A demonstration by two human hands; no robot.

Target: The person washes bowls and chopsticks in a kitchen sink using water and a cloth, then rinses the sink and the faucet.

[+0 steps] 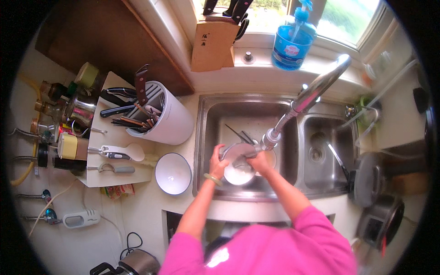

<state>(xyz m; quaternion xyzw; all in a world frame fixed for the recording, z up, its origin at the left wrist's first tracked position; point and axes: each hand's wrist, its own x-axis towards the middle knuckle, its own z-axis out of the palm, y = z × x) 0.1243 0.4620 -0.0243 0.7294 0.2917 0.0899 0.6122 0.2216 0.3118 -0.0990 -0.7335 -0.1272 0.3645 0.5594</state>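
Note:
Over the large basin of the stainless steel sink (212, 110), my left hand (218, 162) grips the left rim of a white bowl (237, 175). My right hand (260, 163) reaches to the bowl's right side, its fingertips at the inside; whether it holds a cloth or anything else is unclear. The chrome faucet (275, 132) ends just above the bowl. Partly hidden behind my right hand, another round dish (271, 158) lies in the basin. Dark utensils (235, 133) rest beyond the bowl. A second white bowl (173, 174) stands on the counter left of the sink.
Left stand a white knife and chopstick holder (172, 117) and a white rack (118, 144) with peelers. On the sill are a knife block (212, 44) and a blue soap bottle (292, 48). The small basin (309, 130) holds a long-handled utensil; pots (380, 220) stand at right.

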